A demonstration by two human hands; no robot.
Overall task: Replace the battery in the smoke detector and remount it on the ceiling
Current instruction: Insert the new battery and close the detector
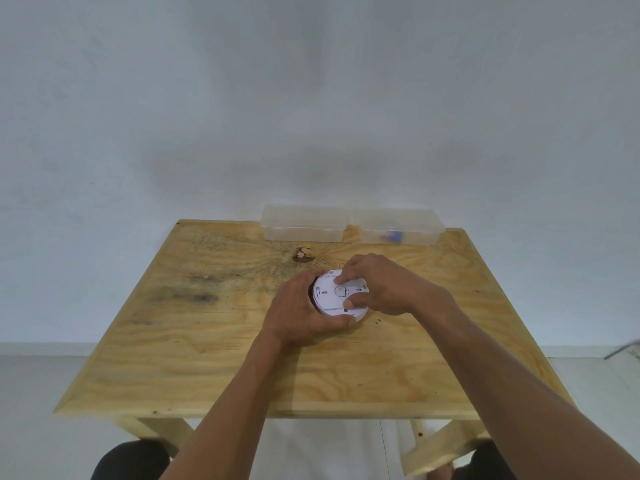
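A round white smoke detector (330, 299) is held just above the middle of the wooden table (214, 358), its flat back plate facing me and tilted up. My left hand (301, 315) wraps around its left and lower rim. My right hand (384, 289) rests on the back plate from the right, with fingertips and thumb pressed on the plate near its centre. No battery is visible; the right part of the detector is hidden under my right hand.
Two clear plastic boxes stand at the table's far edge against the wall: the left box (303, 225) looks bare inside, the right box (398, 226) holds a small blue item (393, 236). Two tiny dark specks (377, 320) lie right of the detector.
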